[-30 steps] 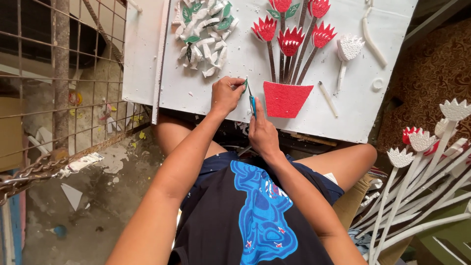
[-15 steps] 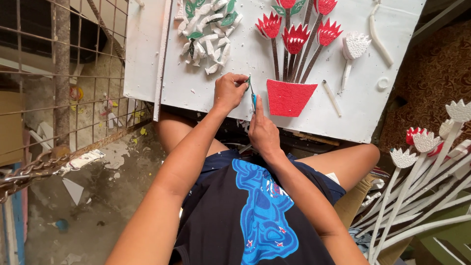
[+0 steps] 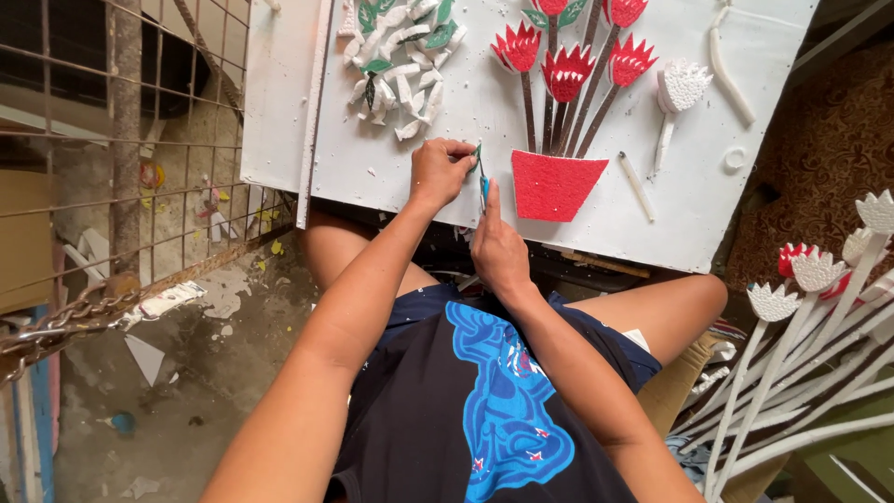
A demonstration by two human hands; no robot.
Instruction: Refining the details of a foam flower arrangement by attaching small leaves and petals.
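Fingers of the right hand (image 3: 496, 250) close on a thin blue-handled tool (image 3: 484, 186); the left hand (image 3: 440, 170) pinches a small green foam piece (image 3: 476, 152) against the white foam board (image 3: 447, 121). Just beyond sits a red foam flowerpot cutout (image 3: 555, 184) under red foam tulips (image 3: 568, 70).

Daylight fell evenly over a rough, cluttered corner. On the left stood a rusty wire-mesh fence (image 3: 140, 186) fixed to a metal post (image 3: 126, 140), with a heavy chain (image 3: 65, 321) hanging at its foot. The concrete floor (image 3: 205, 391) below was grey and stained, littered with white scraps (image 3: 144, 359) and flecks of paint. A blue painted edge (image 3: 37, 438) showed at the lower left. To the right lay a brown patterned fabric surface (image 3: 829, 149), and beside it a heap of white cut-out flower stems (image 3: 801, 373), a few tipped red.
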